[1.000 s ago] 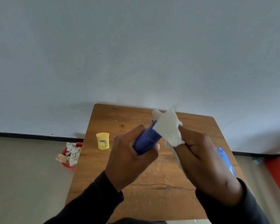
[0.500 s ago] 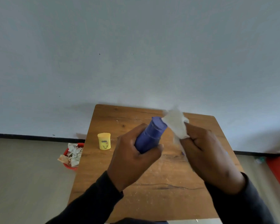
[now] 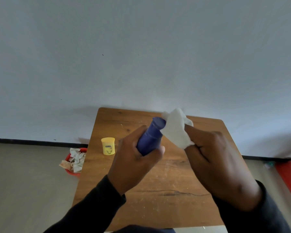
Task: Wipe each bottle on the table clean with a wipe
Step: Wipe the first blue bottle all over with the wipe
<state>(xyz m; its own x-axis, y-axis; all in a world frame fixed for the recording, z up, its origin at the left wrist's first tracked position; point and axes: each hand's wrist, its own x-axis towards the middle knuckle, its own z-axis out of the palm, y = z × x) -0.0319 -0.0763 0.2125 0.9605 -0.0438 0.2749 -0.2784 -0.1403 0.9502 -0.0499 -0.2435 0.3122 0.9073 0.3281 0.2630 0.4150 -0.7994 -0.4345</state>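
Just right of the frame's centre, the left hand (image 3: pixel 134 158) is curled round the lower body of a dark blue cylindrical plastic bottle (image 3: pixel 152 135), fingers and thumb wrapped about it, holding it above the brown wooden table (image 3: pixel 166 190) with its capped end tilted up and toward the far edge of the table. The right hand (image 3: pixel 213 158), just right of the bottle, pinches a crumpled white wipe (image 3: pixel 175 128) in its curled fingers; the wipe lies against the right side of the bottle's upper part, touching it beside the cap, and its loose end rises past the cap toward the pale wall (image 3: pixel 141 56). Both wrists wear dark sleeves (image 3: pixel 94 207). Compared with half a second ago, the wipe has closed in on the bottle, from just clear of the cap on its right to pressed against that side, and a second ago it covered the cap end itself, which is now bare. The left hand's hold on the bottle is unchanged. At centre left of the frame a small yellow plastic jar (image 3: pixel 108 146) stands upright on the table, well apart from both hands and where it stood before. Left of the table, on the floor, a red bowl (image 3: pixel 72 172) holds crumpled used wipes (image 3: pixel 76 159).
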